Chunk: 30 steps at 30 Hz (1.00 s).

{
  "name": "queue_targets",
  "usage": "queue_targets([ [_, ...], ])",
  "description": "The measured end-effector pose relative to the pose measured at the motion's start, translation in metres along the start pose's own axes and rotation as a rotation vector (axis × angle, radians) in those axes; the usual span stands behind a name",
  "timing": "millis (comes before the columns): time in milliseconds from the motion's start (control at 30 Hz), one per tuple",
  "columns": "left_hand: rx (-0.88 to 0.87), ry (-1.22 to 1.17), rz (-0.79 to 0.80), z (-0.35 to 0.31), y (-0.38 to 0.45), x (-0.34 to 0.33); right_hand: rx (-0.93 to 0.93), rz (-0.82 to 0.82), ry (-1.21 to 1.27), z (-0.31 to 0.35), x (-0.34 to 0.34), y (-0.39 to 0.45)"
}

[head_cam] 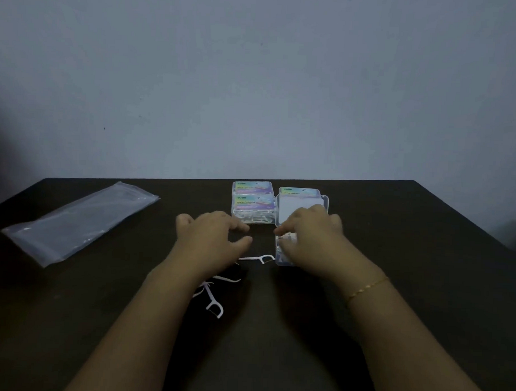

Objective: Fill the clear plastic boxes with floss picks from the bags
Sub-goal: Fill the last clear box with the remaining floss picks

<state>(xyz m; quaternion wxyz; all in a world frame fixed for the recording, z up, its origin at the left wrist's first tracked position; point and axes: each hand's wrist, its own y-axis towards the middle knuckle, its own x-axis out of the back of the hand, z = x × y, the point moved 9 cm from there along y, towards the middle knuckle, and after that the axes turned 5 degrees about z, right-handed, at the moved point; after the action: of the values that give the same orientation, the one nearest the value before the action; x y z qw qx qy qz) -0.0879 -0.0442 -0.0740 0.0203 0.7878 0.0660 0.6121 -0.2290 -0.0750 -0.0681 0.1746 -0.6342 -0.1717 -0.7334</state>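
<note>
An open clear plastic box (282,259) lies near the table's middle, its lid (294,207) raised behind it. My right hand (311,238) rests over this box with fingers curled into it; whether it holds a pick is hidden. My left hand (211,237) hovers with relaxed fingers just left of it and holds nothing. One white floss pick (257,258) lies between my hands. More loose picks (213,302) lie under my left forearm. Closed labelled boxes (253,208) stand stacked behind, another box (299,191) behind the lid.
A flat clear plastic bag (80,221) lies at the left of the dark table (424,259). A plain grey wall (255,78) rises behind the table's far edge. A thin gold bracelet (367,288) sits on my right wrist.
</note>
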Motion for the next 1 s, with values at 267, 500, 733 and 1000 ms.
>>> queue_targets([
  [267, 0.177, -0.007, 0.318, 0.046, -0.006, -0.010, 0.196, 0.143, -0.133, 0.060, -0.042, -0.009],
  [500, 0.279, -0.028, 0.371, 0.069, -0.008, -0.016, 0.213, 0.016, -0.122, 0.070, -0.050, -0.007],
  [733, 0.237, -0.052, 0.337, 0.063, -0.001, -0.021, 0.300, -0.063, -0.198, 0.086, -0.044, -0.007],
  [1000, 0.255, -0.062, 0.290, 0.064, 0.004, -0.021, 0.202, -0.074, -0.167, 0.066, -0.032, -0.001],
])
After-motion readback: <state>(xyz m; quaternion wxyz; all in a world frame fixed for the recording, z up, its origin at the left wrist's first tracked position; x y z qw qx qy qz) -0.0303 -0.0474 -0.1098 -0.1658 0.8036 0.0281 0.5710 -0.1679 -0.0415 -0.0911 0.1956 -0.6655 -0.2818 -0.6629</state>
